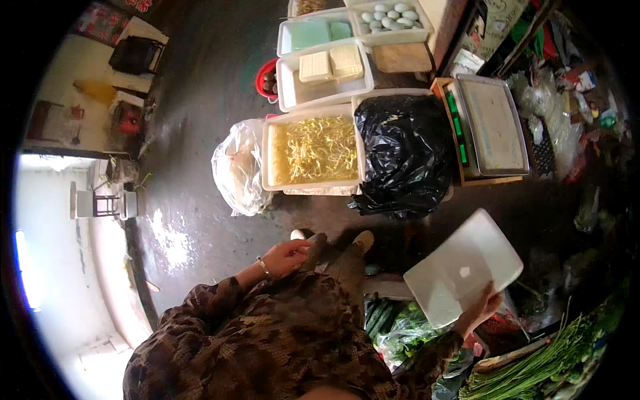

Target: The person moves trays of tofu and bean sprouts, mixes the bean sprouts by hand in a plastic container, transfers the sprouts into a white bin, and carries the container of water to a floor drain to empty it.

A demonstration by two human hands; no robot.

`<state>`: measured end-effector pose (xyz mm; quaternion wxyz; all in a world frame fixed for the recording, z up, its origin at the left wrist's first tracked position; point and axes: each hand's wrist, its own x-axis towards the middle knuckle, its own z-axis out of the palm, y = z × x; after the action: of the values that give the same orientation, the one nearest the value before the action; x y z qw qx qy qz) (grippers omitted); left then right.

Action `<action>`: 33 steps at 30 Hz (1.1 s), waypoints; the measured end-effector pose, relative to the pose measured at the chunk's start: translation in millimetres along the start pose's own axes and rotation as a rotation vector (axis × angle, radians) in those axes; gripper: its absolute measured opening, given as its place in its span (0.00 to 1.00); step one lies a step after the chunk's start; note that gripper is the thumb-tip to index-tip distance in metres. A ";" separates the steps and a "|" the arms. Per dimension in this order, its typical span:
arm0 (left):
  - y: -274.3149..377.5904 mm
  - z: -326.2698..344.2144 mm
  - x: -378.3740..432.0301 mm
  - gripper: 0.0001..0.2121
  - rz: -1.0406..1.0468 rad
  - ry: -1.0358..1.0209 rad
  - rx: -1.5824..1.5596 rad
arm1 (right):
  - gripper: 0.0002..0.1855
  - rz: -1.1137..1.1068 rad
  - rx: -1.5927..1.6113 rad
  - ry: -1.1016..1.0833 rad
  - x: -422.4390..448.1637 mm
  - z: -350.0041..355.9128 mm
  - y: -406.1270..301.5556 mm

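Note:
My right hand (480, 307) grips a white rectangular board or lid (445, 265) by its near right edge. The board is tilted, and a small pale spot shows near its middle. Several fingers are hidden behind it. My left hand (286, 257), with a bracelet at the wrist, hovers in front of my body with loosely curled fingers. Nothing is plainly visible in it. Ahead of my feet stands a white tub (270, 175) of bean sprouts (322, 147). To its right, a black plastic bag (402, 150) covers another container.
Blocks of tofu (316, 67), pale eggs (387, 19) and a weighing scale (492, 125) with a metal pan are farther ahead. A clear plastic bag (240, 167) sits left of the sprouts. Cucumbers (380, 317), bagged greens (407, 340) and long green stalks (530, 365) lie low on the right.

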<state>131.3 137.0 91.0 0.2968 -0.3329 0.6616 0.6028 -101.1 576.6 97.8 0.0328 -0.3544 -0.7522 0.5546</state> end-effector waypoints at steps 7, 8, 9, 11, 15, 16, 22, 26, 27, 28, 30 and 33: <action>12.8 -35.2 -17.1 0.24 0.474 0.081 -0.062 | 0.20 -1.074 -0.530 -0.488 -211.4 81.5 -80.8; 25.3 -47.8 -32.9 0.29 0.477 0.085 -0.209 | 0.20 -1.197 -0.694 -0.605 -237.4 88.8 -88.5; 34.9 -66.1 -50.3 0.33 0.479 0.094 -0.347 | 0.18 -1.315 -0.738 -0.702 -262.7 98.0 -88.8; 35.7 -104.6 -71.8 0.36 0.479 0.122 -0.459 | 0.15 -1.498 -0.823 -0.870 -300.4 114.5 -83.5; -0.7 -173.5 -110.3 0.50 0.352 0.075 -0.653 | 0.11 -1.695 -0.692 -1.182 -367.7 165.9 -57.1; -14.6 -184.5 -118.0 0.46 0.280 0.132 -0.729 | 0.10 -1.712 -0.634 -1.363 -386.7 180.0 -49.3; -150.4 -184.7 -85.2 0.37 0.255 0.610 -1.071 | 0.11 -1.621 -0.458 -1.767 -440.0 248.5 9.0; -189.1 -178.2 -107.2 0.37 0.345 0.855 -0.985 | 0.21 -1.086 -0.181 -1.771 -437.4 280.7 -10.5; -191.4 -174.5 -112.8 0.37 0.342 0.860 -1.015 | 0.23 -1.024 -0.256 -1.678 -412.5 298.0 -5.7; -194.8 -173.8 -117.7 0.37 0.340 0.866 -1.037 | 0.26 -0.961 -0.325 -1.581 -386.7 318.8 -0.5; -218.7 -164.1 -117.3 0.37 0.255 0.905 -1.050 | 0.32 -1.146 -0.534 -1.310 -342.5 361.3 9.2; -228.3 -144.8 -137.4 0.38 0.142 0.914 -1.051 | 0.46 -1.109 -0.887 -1.177 -257.7 424.1 52.4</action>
<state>397.5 -7.5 77.1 -0.2515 -0.6084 0.3611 0.6605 -70.3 92.9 -20.9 -0.2327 0.4158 -0.8534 0.2112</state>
